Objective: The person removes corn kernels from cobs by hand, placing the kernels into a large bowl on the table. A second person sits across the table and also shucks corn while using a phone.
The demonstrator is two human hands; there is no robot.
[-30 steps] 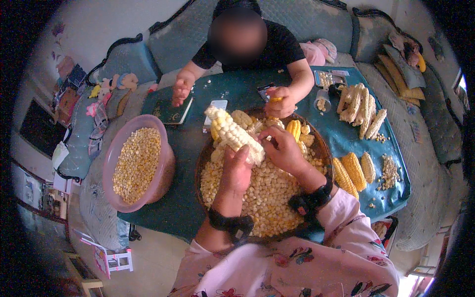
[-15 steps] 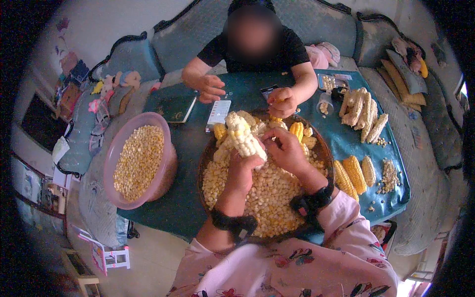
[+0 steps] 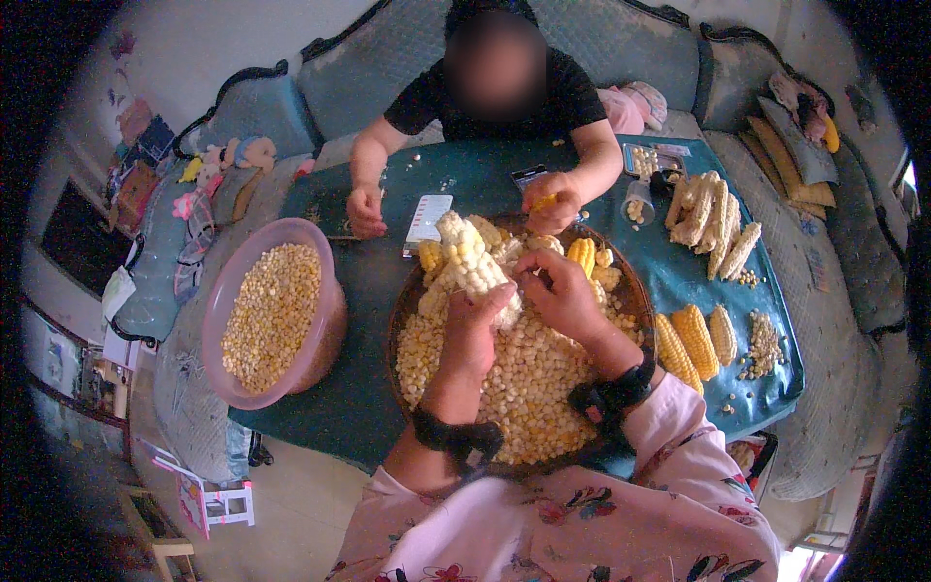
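A pale corn cob point(image 3: 469, 260), still bearing white kernels, stands tilted in my left hand point(image 3: 472, 328), whose fingers are wrapped round its lower part. My right hand point(image 3: 564, 299) is beside the cob, thumb and fingertips pinched together; what they hold, if anything, is hidden. Both hands are above a round brown basket point(image 3: 644, 312) filled with loose kernels point(image 3: 529, 393). Several cobs lie along its far side, among them a yellow corn cob point(image 3: 582, 254).
Opposite me sits a person in a black top point(image 3: 495, 121), one hand point(image 3: 551, 202) around a yellow piece of corn. A pink tub point(image 3: 333, 320) of kernels stands left. On the right lie stripped cobs point(image 3: 708, 218), yellow cobs point(image 3: 696, 341) and a kernel pile point(image 3: 762, 349). A white card point(image 3: 427, 225) lies beyond the basket.
The other person's hand on the left has moved outward and toward me, over the dark book. My cob has shifted slightly; my right hand stays pinched beside it.
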